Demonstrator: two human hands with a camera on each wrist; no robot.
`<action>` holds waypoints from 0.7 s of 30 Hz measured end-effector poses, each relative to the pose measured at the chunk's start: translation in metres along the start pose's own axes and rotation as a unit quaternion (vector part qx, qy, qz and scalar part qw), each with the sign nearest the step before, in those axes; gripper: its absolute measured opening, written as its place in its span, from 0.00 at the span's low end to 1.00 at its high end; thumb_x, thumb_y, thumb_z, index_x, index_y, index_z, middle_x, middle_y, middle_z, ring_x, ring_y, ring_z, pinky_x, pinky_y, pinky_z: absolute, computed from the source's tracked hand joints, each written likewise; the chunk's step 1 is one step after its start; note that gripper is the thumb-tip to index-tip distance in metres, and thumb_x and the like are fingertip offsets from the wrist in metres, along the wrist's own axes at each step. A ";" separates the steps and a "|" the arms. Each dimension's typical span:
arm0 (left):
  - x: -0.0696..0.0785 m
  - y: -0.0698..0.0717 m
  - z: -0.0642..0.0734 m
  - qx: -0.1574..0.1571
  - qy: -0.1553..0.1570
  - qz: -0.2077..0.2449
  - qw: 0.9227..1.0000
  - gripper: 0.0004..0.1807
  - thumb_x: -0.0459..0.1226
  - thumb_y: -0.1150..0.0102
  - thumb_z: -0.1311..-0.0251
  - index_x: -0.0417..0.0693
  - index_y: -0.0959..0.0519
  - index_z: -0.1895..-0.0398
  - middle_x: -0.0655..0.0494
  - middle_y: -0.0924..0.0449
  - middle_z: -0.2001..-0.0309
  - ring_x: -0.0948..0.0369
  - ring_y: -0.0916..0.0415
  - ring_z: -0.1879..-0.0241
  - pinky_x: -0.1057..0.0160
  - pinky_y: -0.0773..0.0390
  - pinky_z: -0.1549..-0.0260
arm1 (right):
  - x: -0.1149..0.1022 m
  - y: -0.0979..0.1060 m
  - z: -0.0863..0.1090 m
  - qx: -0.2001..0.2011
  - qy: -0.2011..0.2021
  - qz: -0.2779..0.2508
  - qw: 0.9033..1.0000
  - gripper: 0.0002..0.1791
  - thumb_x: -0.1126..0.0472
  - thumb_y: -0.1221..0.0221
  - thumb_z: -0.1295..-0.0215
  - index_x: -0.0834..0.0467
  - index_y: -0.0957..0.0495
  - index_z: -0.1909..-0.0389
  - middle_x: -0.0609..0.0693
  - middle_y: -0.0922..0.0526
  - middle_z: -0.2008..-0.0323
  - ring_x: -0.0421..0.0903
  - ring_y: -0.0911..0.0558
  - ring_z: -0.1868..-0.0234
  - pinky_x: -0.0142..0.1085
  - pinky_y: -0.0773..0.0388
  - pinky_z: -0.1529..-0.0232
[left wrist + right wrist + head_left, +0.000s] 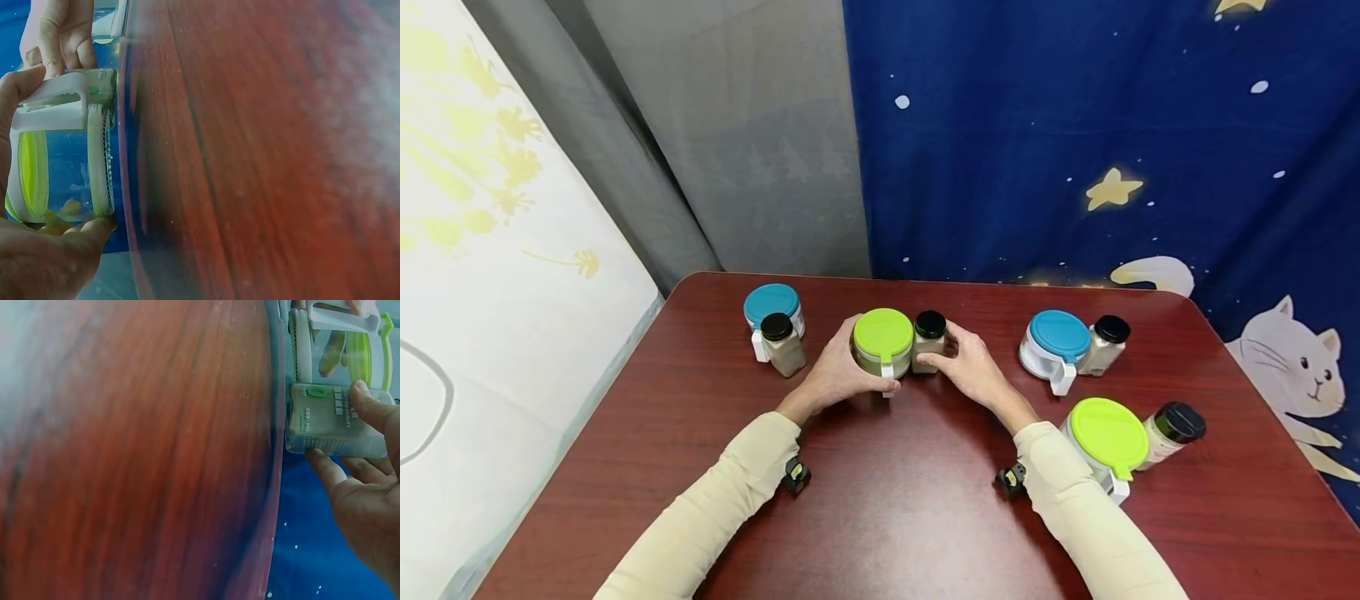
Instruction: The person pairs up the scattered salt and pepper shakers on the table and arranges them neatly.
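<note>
A clear seasoning jar (pixel 882 335) with a lime-green lid and a white handle stands upright mid-table, its handle toward me. My left hand (pixel 837 372) grips it from the left, the thumb at the handle and fingers round the far side. Right beside it is a square spice bottle (pixel 929 343) with a black cap. My right hand (pixel 976 367) holds this bottle from the right, thumb on the near face. In the right wrist view the bottle's label (pixel 331 406) shows white print and a green mark, and more fingers curl along its other side.
Back left, a blue-lidded jar (pixel 772 302) stands behind a black-capped bottle (pixel 785 348). On the right are another blue-lidded jar (pixel 1058 337) and spice bottle (pixel 1103 346). Closer, my right sleeve (pixel 1075 492) partly covers a green-lidded jar (pixel 1108 435) beside a black-capped shaker (pixel 1172 433).
</note>
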State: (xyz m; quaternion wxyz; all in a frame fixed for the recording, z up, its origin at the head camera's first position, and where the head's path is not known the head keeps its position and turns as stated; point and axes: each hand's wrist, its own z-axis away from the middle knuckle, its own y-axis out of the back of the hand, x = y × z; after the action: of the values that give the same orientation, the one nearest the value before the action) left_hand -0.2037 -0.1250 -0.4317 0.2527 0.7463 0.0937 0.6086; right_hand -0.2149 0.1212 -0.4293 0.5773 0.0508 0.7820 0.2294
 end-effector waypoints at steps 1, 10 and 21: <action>0.001 0.000 -0.001 0.000 -0.001 0.001 1.000 0.64 0.47 0.12 0.65 0.50 0.43 0.24 0.54 0.31 0.35 0.57 0.31 0.39 0.49 0.33 0.36 | -0.001 0.001 0.000 0.002 -0.003 0.002 1.000 0.30 0.66 0.29 0.38 0.63 0.25 0.35 0.57 0.16 0.48 0.50 0.17 0.48 0.42 0.22 0.46; 0.007 -0.010 -0.013 -0.004 -0.014 0.011 1.000 0.64 0.45 0.12 0.66 0.49 0.43 0.25 0.54 0.31 0.36 0.58 0.31 0.40 0.52 0.33 0.37 | 0.000 0.010 0.002 0.037 0.007 0.040 0.998 0.31 0.64 0.29 0.37 0.62 0.27 0.34 0.59 0.17 0.46 0.52 0.18 0.46 0.48 0.22 0.45; 0.013 -0.024 -0.023 -0.007 -0.022 0.015 1.000 0.63 0.43 0.12 0.66 0.48 0.42 0.25 0.54 0.29 0.37 0.58 0.30 0.40 0.52 0.32 0.38 | 0.003 0.020 0.008 0.060 -0.001 0.043 0.997 0.34 0.65 0.31 0.36 0.64 0.32 0.31 0.62 0.18 0.45 0.54 0.19 0.44 0.49 0.22 0.44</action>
State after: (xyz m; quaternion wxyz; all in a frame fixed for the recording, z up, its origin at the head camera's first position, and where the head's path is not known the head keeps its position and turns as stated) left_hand -0.2184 -0.0927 -0.4289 0.2504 0.7594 0.0725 0.5962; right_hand -0.2122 0.1418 -0.4252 0.5634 0.1190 0.7909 0.2071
